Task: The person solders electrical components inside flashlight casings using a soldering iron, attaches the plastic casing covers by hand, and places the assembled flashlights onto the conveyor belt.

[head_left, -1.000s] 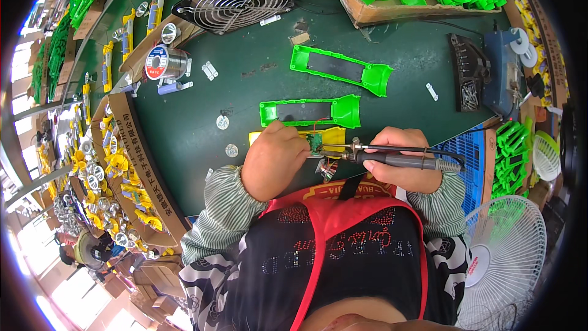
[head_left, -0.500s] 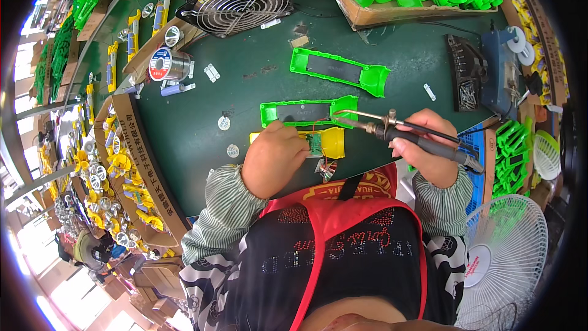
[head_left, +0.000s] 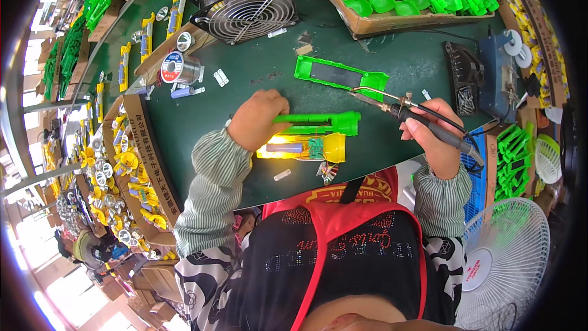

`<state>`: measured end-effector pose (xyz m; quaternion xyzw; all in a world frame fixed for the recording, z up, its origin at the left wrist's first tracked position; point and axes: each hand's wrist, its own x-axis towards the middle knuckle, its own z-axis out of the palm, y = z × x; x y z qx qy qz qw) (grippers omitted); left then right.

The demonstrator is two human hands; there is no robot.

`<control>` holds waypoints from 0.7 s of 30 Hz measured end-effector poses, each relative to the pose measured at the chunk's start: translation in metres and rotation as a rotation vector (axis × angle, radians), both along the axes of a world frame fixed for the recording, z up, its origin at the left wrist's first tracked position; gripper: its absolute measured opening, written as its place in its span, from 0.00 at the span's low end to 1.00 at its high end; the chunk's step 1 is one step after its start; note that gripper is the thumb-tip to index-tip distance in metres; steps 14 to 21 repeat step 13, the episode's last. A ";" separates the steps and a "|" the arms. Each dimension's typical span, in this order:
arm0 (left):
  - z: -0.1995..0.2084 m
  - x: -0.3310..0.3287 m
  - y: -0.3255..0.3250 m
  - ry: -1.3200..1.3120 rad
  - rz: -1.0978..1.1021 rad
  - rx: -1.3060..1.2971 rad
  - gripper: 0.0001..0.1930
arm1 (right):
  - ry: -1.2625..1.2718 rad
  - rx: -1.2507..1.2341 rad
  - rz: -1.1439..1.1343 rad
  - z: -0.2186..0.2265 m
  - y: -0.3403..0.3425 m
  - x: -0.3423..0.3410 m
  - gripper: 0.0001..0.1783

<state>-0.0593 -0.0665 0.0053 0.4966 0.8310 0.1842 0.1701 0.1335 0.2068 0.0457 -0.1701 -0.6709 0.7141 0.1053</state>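
Observation:
My left hand point(head_left: 258, 119) is closed on the left end of a green plastic shell point(head_left: 327, 124), which stands tipped on its edge. Just in front of it lies a yellow flashlight housing point(head_left: 334, 147), its left end glowing brightly. Inside the housing sit a bluish battery cell point(head_left: 285, 148) and a small green circuit board point(head_left: 315, 148), with thin wires running to the shell. My right hand point(head_left: 433, 135) grips a soldering iron point(head_left: 429, 130) with a thin curved metal tube above it. The iron's tip hovers near a second green shell point(head_left: 337, 75), lying open side up farther back.
A black fan point(head_left: 248, 12) and a solder spool point(head_left: 179, 67) stand at the back left. A carton point(head_left: 392, 26) of green shells is at the back. A screw tray point(head_left: 460, 76) lies right, a carton point(head_left: 156, 171) of yellow parts left. A small white strip point(head_left: 282, 175) lies near the front edge.
My left hand has moved from the yellow housing to the green shell, which has tipped onto its edge. The soldering iron has drawn back rightward. The housing's left end now shows glowing.

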 end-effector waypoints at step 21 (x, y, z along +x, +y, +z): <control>-0.005 0.048 -0.060 0.434 -0.204 -0.079 0.28 | 0.025 -0.009 -0.031 -0.007 0.008 0.003 0.11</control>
